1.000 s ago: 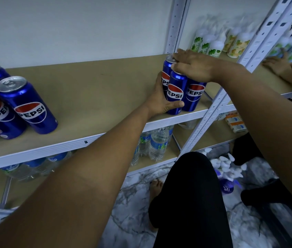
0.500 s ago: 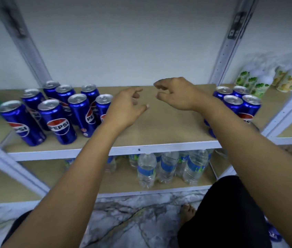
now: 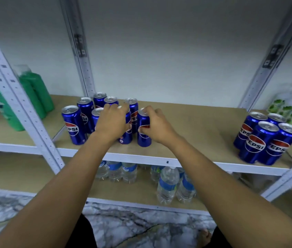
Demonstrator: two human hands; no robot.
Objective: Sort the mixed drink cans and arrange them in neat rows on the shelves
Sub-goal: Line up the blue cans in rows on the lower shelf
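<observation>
Several blue Pepsi cans [image 3: 73, 125] stand bunched at the left of the tan shelf board [image 3: 195, 126]. My left hand [image 3: 112, 122] lies over the middle of that bunch, its fingers wrapped round a can [image 3: 126, 136] that it mostly hides. My right hand [image 3: 155, 123] grips the rightmost can of the bunch [image 3: 143, 138], thumb on its front and fingers over its top. A second group of several Pepsi cans [image 3: 265, 140] stands packed together at the shelf's right end.
White perforated uprights [image 3: 21, 104] frame the bay. Green bottles [image 3: 34, 93] stand in the bay to the left, pale green-printed bottles [image 3: 288, 110] to the right. Water bottles [image 3: 166, 185] fill the shelf below. Marble floor [image 3: 132, 228] lies underneath.
Both hands left the right-hand group of cans, crossed the shelf leftward with nothing in them, and now hold cans in the left bunch. The view swung left with them.
</observation>
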